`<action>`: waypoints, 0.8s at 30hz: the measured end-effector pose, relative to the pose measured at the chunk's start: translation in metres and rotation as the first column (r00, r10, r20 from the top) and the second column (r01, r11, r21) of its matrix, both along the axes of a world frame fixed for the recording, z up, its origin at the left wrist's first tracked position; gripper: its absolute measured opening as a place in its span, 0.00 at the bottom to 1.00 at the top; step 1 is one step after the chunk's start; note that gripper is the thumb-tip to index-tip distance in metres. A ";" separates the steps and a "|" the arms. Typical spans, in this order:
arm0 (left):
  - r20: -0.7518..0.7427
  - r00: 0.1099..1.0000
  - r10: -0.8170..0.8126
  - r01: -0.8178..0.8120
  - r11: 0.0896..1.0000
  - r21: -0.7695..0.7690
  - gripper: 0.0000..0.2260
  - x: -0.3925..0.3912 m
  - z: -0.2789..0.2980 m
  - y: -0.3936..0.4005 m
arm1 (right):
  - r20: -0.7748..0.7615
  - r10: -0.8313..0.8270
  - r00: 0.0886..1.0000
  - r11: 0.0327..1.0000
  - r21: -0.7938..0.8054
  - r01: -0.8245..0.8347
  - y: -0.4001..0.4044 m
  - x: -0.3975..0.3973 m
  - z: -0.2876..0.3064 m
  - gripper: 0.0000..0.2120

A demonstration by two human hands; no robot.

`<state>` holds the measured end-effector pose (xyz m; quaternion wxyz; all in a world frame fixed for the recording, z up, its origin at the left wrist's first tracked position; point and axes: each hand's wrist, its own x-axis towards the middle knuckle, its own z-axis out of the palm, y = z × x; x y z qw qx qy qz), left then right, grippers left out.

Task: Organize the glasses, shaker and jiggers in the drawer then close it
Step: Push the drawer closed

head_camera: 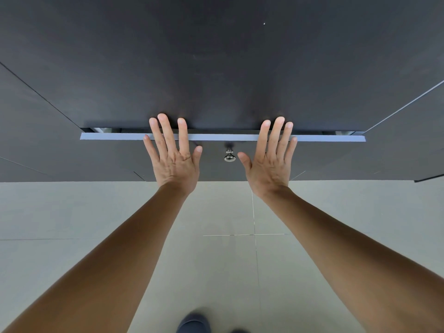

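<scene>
- Pale floor tiles fill the lower half of the view, with thin grout lines crossing between the two forearms; a dark shoe shows at the bottom edge.
- Above the tiles stands a dark cabinet, its flat countertop bare and matte, taking up the whole upper half.
- The drawer sits just under the countertop edge, nearly shut: only a narrow pale strip of its top edge shows, with slivers of shiny metal visible in the gap at either end.
- What lies inside the drawer is hidden.
- The left hand lies flat and spread against the drawer front, fingers splayed and reaching up over the pale strip to the countertop edge; it grasps nothing.
- The right hand mirrors it, palm pressed to the drawer front, fingers apart and crossing the strip, likewise holding nothing.
- A round metal knob sits on the drawer front midway between the two hands, just beside both thumbs and untouched by either.
- Both forearms are bare and stretch straight forward.
</scene>
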<state>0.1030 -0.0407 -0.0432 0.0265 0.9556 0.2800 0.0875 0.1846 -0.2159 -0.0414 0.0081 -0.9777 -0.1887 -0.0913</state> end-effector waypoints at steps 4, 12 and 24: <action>-0.020 1.000 0.012 -0.012 1.000 -0.002 0.32 0.002 -0.001 -0.001 | 0.011 -0.006 1.000 1.000 -0.015 0.006 -0.001 0.002 -0.002 0.39; -0.032 0.999 0.020 -0.021 0.999 -0.024 0.32 0.004 -0.001 -0.004 | 0.033 -0.021 0.999 0.999 -0.033 0.022 0.000 0.004 -0.007 0.39; -0.111 0.993 0.029 -0.036 0.997 -0.069 0.34 -0.004 0.003 -0.008 | -0.043 -0.003 0.999 0.999 -0.046 0.001 -0.011 -0.008 -0.007 0.41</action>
